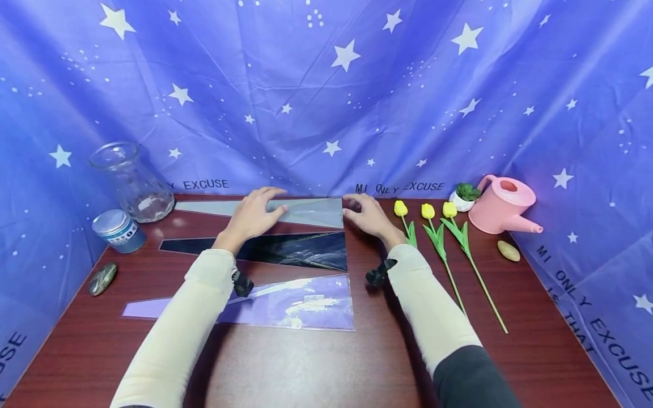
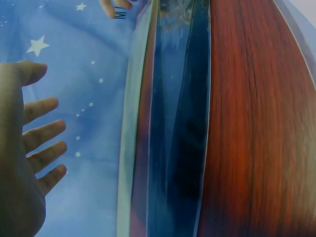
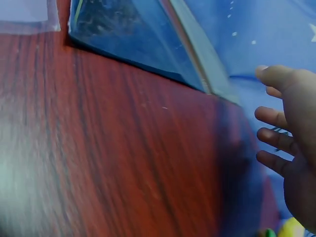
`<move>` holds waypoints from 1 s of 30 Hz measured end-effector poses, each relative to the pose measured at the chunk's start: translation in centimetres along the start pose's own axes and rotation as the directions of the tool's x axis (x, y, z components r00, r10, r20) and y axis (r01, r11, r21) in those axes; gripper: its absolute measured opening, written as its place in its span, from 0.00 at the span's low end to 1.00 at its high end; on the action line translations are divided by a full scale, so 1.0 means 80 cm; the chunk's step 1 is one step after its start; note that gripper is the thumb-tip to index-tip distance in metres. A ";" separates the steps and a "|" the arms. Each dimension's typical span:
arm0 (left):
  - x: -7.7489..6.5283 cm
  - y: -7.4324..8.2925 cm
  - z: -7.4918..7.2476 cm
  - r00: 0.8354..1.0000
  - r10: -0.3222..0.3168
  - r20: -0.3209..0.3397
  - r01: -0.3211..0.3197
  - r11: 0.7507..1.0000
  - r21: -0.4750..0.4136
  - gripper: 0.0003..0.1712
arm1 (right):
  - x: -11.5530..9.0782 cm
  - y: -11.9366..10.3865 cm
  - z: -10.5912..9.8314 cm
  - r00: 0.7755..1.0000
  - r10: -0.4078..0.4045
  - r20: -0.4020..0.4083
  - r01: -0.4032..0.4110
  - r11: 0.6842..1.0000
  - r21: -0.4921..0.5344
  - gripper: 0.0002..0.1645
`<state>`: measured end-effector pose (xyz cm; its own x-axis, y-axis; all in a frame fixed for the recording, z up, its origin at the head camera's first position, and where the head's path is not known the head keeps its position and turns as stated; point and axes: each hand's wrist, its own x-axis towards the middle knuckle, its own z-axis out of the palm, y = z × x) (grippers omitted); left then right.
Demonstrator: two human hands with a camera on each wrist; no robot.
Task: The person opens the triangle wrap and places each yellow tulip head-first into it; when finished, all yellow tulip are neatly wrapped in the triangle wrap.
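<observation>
Three tapered, flat plastic flower sleeves lie in a column on the table: a grey one (image 1: 321, 212) at the back, a black one (image 1: 306, 249) in the middle and a purple one (image 1: 326, 314) in front. My left hand (image 1: 253, 214) is over the middle of the grey sleeve, its fingers spread and slightly bent. Beside that sleeve's wide right end is my right hand (image 1: 371, 216), fingers loosely bent, fingertips close to the edge. Neither hand holds anything; both wrist views show the fingers apart, with no object between them.
Three yellow tulips (image 1: 427, 212) lie at the right, near a small potted succulent (image 1: 464, 198), a pink watering can (image 1: 502, 207) and a tan stone (image 1: 508, 251). On the left stand a glass vase (image 1: 148, 192) and a blue jar (image 1: 119, 231), with a dark stone (image 1: 103, 279) in front.
</observation>
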<state>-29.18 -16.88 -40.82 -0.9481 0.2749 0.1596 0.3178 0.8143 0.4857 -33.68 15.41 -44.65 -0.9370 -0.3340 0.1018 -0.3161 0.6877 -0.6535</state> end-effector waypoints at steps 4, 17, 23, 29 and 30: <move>0.007 0.003 0.009 1.000 -0.011 0.010 0.012 0.998 -0.065 0.29 | 0.009 0.005 0.017 1.000 0.007 -0.020 -0.007 0.999 -0.043 0.26; 0.036 0.005 0.059 1.000 -0.029 0.010 0.030 0.968 -0.248 0.24 | 0.015 0.007 0.043 0.987 0.037 -0.158 -0.063 0.984 -0.165 0.17; 0.048 0.008 0.074 0.998 -0.055 0.020 0.058 0.966 -0.253 0.21 | 0.015 0.007 0.045 0.980 0.048 -0.195 -0.081 0.983 -0.162 0.13; 0.053 0.012 0.082 0.995 -0.096 0.036 0.102 0.967 -0.234 0.21 | 0.014 0.004 0.046 0.969 0.037 -0.244 -0.062 0.993 -0.097 0.12; 0.053 0.012 0.084 0.994 -0.103 0.034 0.108 0.967 -0.232 0.20 | 0.014 0.002 0.046 0.966 0.032 -0.257 -0.054 0.995 -0.080 0.12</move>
<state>-32.90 -11.49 -45.42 -0.9751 0.2071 0.0790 0.2039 0.6982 0.6863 -34.21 12.82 -47.44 -0.9532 -0.1351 0.2704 -0.2760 0.7543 -0.5958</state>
